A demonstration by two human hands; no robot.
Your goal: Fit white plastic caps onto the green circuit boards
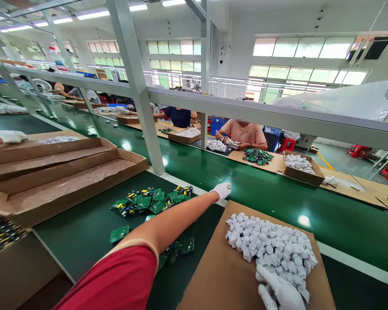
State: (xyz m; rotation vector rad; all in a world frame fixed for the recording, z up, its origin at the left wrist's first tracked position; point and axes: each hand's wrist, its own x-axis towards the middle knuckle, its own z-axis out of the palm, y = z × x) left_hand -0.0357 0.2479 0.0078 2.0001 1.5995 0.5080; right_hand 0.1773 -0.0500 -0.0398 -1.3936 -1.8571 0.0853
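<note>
My left hand (222,190), in a white glove, is stretched out over the near edge of the green conveyor belt (194,161). Its fingers are closed around something small that I cannot make out. My right hand (280,290), also gloved in white, is at the bottom right, its fingers apart at the near edge of a pile of small white parts (271,241). That pile lies on a brown cardboard sheet (213,262). Green circuit boards (151,200) are heaped on the dark mat left of my left arm, and more lie partly hidden under the arm.
Long cardboard trays (67,181) stand at the left, beside a box of dark and yellow parts (3,234). A grey metal post (140,94) rises beyond the boards. Across the belt, a person in a pink shirt (245,134) works near boards and white parts. Another gloved hand (9,137) shows far left.
</note>
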